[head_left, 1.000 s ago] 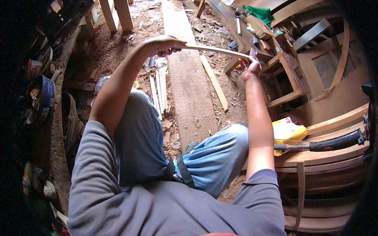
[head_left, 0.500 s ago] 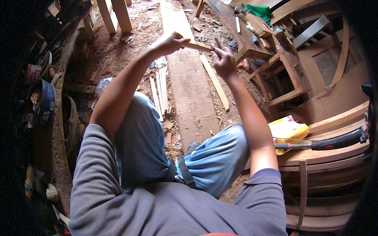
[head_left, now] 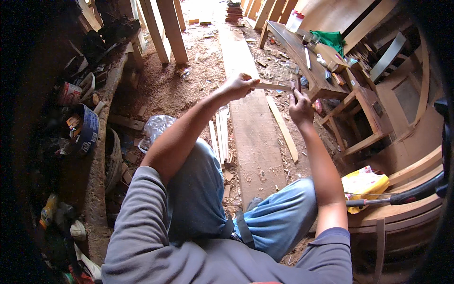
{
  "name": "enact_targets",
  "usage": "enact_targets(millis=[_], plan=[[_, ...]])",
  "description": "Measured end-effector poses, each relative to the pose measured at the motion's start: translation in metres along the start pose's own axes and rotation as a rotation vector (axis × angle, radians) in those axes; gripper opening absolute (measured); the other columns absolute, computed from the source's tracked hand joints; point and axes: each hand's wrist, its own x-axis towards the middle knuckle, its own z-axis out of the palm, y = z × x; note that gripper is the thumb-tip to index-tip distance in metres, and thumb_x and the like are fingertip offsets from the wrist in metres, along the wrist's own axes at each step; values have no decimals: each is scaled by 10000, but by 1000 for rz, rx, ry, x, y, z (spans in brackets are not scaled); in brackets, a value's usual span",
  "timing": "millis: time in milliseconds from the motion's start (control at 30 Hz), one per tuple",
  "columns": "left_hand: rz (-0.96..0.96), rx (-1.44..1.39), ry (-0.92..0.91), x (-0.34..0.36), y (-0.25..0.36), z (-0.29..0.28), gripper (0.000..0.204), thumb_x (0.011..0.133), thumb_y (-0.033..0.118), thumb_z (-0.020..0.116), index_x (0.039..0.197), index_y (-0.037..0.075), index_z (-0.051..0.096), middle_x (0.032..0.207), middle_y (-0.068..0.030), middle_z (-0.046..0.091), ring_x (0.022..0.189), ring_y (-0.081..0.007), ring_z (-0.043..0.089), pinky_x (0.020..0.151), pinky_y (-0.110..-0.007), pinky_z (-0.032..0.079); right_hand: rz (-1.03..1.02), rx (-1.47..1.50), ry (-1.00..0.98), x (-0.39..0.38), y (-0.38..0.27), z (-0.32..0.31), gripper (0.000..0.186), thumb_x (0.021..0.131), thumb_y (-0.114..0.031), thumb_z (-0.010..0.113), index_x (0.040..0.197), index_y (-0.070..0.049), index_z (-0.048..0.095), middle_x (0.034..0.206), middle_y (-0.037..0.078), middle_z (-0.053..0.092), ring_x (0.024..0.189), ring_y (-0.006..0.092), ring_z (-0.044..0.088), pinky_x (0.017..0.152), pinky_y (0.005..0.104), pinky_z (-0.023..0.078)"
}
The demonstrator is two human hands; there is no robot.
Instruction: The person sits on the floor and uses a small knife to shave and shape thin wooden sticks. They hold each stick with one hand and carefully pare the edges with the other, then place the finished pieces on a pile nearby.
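Note:
A thin wooden strip [head_left: 273, 86] is held level in the air, spanning both hands above a long plank. My left hand [head_left: 240, 88] is closed round the strip's left end, thumb and fingers pinching it. At the other end my right hand [head_left: 301, 108] grips the strip, with a finger or two pointing up past it; its palm side is hidden. Beneath them the wide wooden plank [head_left: 255, 135] runs away from my feet, sprinkled with shavings. Several narrow pale strips [head_left: 221, 137] lie left of the plank, and one longer strip [head_left: 283, 128] lies on its right.
On the right stand a wooden table [head_left: 302, 59] with small items and a green cloth [head_left: 329, 41], a wooden frame [head_left: 362, 120], and a yellow packet [head_left: 365, 187] on curved boards. A rough bench [head_left: 106, 142] with a blue tub [head_left: 87, 130] borders the left. Shavings litter the floor.
My view has tilted up and turned left, so the scene sits lower and further right. Both hands keep their hold on the wooden strip, which now lies more level.

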Motion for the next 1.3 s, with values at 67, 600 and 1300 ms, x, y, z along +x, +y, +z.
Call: enact_targets(millis=[67, 600, 1300], plan=[[-4, -19, 11, -1, 1, 4, 385, 991, 406, 616, 848, 50, 652, 649, 49, 507, 525, -46, 428, 463, -226, 348, -114, 73, 7, -3, -8, -1, 409, 933, -181, 575, 1338, -149, 621, 982, 250, 654, 868, 394, 671, 773, 470, 543], [14, -72, 9, -2, 3, -1, 361, 973, 368, 657, 890, 17, 649, 622, 49, 488, 496, -49, 420, 437, -229, 320, 43, 24, 37, 9, 20, -7, 428, 937, -204, 549, 1362, -219, 602, 970, 261, 697, 894, 401, 696, 777, 503, 551], [50, -96, 24, -13, 20, 9, 391, 997, 396, 616, 842, 38, 639, 610, 50, 489, 493, -44, 410, 449, -231, 325, -72, 231, 67, 4, -13, -24, 451, 931, -244, 596, 1379, -193, 581, 1006, 221, 704, 928, 361, 700, 782, 446, 547]])
